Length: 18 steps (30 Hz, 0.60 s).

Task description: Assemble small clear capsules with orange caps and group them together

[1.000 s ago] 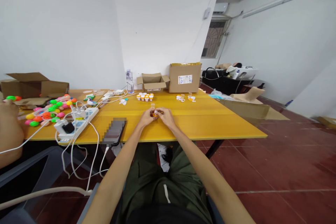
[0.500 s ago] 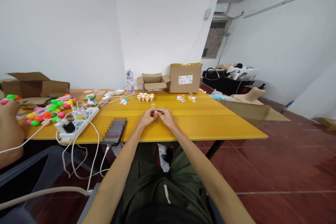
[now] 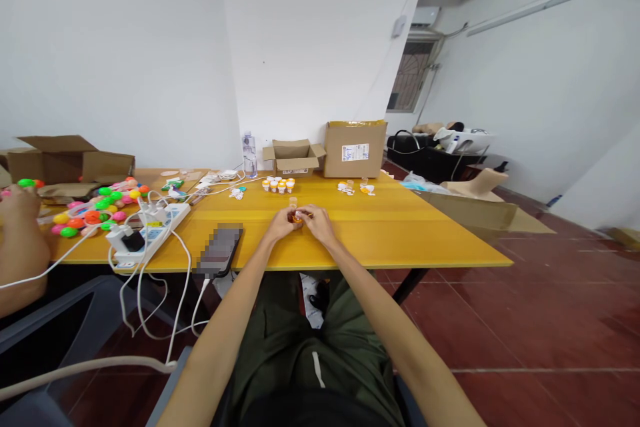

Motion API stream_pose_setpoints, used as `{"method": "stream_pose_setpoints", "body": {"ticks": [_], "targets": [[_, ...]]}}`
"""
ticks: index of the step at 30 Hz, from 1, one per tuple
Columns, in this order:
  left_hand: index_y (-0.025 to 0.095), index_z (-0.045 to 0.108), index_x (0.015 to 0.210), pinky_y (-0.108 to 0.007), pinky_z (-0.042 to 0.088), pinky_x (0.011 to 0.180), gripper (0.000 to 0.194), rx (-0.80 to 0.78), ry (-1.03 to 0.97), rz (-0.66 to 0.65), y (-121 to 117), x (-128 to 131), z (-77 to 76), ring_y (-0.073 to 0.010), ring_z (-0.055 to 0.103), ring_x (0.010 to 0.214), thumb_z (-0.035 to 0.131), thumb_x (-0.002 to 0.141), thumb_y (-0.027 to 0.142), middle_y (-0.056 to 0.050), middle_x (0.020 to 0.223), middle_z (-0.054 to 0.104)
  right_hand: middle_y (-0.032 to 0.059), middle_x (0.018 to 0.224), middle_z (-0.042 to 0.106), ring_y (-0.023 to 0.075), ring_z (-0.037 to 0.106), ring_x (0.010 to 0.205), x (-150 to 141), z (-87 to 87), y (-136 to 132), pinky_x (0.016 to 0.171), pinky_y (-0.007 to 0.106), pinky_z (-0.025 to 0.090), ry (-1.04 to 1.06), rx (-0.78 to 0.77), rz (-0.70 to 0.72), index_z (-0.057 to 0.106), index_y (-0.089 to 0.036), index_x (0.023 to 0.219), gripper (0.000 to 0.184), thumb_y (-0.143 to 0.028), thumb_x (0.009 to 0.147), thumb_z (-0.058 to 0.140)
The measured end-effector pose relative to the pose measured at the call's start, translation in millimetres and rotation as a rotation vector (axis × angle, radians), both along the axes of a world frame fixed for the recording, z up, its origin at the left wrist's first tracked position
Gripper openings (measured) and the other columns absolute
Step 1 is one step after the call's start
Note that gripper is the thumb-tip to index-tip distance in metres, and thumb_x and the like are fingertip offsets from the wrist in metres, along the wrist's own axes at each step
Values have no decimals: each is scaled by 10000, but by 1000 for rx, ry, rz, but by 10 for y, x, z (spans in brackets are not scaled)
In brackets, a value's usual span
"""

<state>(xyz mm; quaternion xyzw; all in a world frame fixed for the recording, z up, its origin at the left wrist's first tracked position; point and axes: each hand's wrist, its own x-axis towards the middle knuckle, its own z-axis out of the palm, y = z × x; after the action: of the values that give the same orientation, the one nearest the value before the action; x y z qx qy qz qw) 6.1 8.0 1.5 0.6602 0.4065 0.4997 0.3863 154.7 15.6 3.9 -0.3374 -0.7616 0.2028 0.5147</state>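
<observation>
My left hand [image 3: 279, 224] and my right hand [image 3: 316, 223] meet over the yellow table [image 3: 400, 233], fingers pinched together on a small orange and white object [image 3: 297, 216] between them. A small clear vial [image 3: 293, 202] stands upright just beyond my fingertips. Farther back sits a cluster of small orange and white capped containers [image 3: 278, 184], and a second loose group [image 3: 354, 187] lies to the right of it.
A phone [image 3: 220, 250] lies at the front edge, beside a white power strip [image 3: 150, 227] with trailing cables. Coloured balls [image 3: 95, 210] crowd the left end, where another person's arm [image 3: 17, 240] reaches. Cardboard boxes [image 3: 354, 149] and a water bottle [image 3: 249, 155] line the back.
My hands stay together on the small object. The other person's hand at the left has shifted slightly, and the view has drifted a little.
</observation>
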Motion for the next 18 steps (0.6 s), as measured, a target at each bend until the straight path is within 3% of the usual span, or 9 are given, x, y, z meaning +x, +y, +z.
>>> {"method": "stream_pose_setpoints", "body": {"ticks": [18], "targets": [[160,668,745,-257,443,642,204,35,68,26,-36,-4,46,-123,539,625,775,585,227,22,670,633,30,880,761,217,687,841,-9,-11,-2,804,330,524,10,-8,5,764,-264,817,148,-220,814,622]]}}
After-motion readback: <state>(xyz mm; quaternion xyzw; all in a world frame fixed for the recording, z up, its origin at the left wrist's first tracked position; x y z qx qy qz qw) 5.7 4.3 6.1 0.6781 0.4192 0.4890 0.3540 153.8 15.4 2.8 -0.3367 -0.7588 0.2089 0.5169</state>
